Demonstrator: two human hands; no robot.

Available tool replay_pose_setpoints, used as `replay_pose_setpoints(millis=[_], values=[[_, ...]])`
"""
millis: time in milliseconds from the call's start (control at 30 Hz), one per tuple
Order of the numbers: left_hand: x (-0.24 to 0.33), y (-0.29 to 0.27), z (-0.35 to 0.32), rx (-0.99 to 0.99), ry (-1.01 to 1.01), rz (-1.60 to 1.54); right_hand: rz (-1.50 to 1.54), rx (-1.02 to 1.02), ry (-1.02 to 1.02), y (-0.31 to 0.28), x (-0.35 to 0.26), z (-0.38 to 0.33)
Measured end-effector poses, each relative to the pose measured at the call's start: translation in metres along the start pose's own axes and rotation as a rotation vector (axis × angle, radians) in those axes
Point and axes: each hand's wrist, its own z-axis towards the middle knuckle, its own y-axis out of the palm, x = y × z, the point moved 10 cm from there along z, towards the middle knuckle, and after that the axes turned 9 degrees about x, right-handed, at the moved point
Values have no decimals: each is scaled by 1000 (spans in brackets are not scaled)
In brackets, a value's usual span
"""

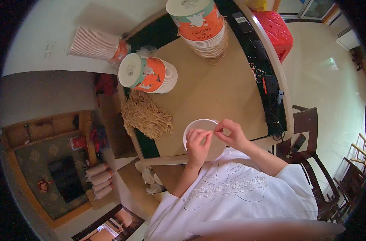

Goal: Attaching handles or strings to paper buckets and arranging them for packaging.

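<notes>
My left hand (198, 148) and my right hand (233, 136) meet fingertip to fingertip above a white paper bucket (211, 150), which sits at the table's near edge against my shirt. Both hands are closed in a pinch. Whatever lies between the fingertips is too small to make out. To the left of the bucket lies a heap of tan twine strands (146, 115). Beyond it, a stack of orange and green printed paper buckets (155, 75) rests upside down on the brown board, and a taller stack (201, 28) stands farther back, with twine loops around its lower part.
A brown board (215, 80) covers most of the table. Along the right edge are a phone-like dark device (242, 22), scattered small beads (257, 73), and a black tool with cables (271, 86). A red stool (273, 34) and a dark chair (305, 140) stand beyond the table.
</notes>
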Motion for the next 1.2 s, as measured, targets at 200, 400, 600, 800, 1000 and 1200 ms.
replay_pose_setpoints(millis=[200,400,600,800,1000,1200], values=[[11,-4,4,-7,30,60,15,10,7,-1,2,0],[14,-2,4,-17,47,94,-35,8,-48,-1,-5,1],[13,-1,5,-28,42,103,-88,6,-113,-1,-12,1],[9,1,4,-40,17,93,-127,14,-183,-2,-18,1],[-12,5,1,-66,-120,-89,-50,-10,-127,0,-11,-1],[-32,11,-4,-110,-291,-257,132,-45,55,6,8,-2]])
